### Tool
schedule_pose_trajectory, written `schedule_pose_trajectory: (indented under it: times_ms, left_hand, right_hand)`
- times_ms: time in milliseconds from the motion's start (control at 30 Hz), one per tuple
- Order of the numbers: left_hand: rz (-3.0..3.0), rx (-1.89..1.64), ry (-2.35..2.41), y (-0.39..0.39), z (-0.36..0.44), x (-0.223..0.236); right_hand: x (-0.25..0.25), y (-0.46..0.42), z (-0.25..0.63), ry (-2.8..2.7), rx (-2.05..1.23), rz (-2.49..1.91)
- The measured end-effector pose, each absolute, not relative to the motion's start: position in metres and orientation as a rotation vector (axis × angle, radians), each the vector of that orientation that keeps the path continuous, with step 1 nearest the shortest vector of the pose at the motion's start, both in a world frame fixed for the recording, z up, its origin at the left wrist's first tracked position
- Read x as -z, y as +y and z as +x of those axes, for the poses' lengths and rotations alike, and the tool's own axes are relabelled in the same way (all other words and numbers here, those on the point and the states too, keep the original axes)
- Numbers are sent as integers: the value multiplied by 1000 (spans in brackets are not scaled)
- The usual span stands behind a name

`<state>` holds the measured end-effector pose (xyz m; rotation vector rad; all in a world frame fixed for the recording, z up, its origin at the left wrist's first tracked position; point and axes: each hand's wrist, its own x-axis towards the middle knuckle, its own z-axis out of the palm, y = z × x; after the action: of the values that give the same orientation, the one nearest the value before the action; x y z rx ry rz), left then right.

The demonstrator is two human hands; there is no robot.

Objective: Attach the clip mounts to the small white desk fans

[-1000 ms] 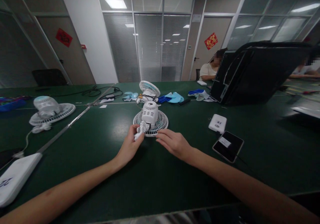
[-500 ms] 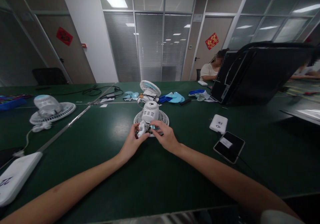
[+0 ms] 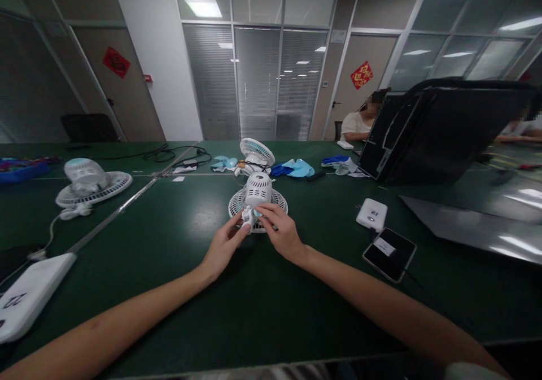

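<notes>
A white desk fan [image 3: 258,189] lies grille-down on the green table in front of me, its vented motor housing facing up. Close to its near side, my left hand [image 3: 221,250] grips a small white plastic part [image 3: 248,217] between thumb and fingers. My right hand [image 3: 284,234] closes its fingertips on a small light-blue knob-like piece [image 3: 257,213] at that part's right side. Whether the blue piece is joined to the white part is hidden by the fingers. Both hands partly cover the near rim of the grille.
Another fan [image 3: 256,151] stands behind, beside light-blue fan blades [image 3: 300,168]. At left are a further fan [image 3: 87,179] and a white power bank [image 3: 36,295]. Right of me lie a white power bank [image 3: 372,214], a phone [image 3: 389,254] and a glossy flat panel [image 3: 478,227]; a person [image 3: 355,125] sits beyond.
The white part has turned in my left hand, and my right fingers stay closed at the blue piece. At right, the glossy panel has shifted left and nearer. The view has moved slightly.
</notes>
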<state>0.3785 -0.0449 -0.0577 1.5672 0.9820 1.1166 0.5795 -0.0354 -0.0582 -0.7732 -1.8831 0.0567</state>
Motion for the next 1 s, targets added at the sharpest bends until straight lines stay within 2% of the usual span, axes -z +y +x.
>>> schedule_pose_trajectory:
  times_ms: [400, 633, 1000]
  left_hand:
    - [1545, -1149, 1026, -47, 378, 54]
    - [1612, -1149, 1006, -47, 378, 56]
    - [1620, -1124, 1035, -48, 380, 57]
  right_hand:
    - [58, -15, 599, -2168, 185, -625]
    - [58, -19, 589, -1922, -40, -773]
    - [58, -26, 585, -1930, -78, -762]
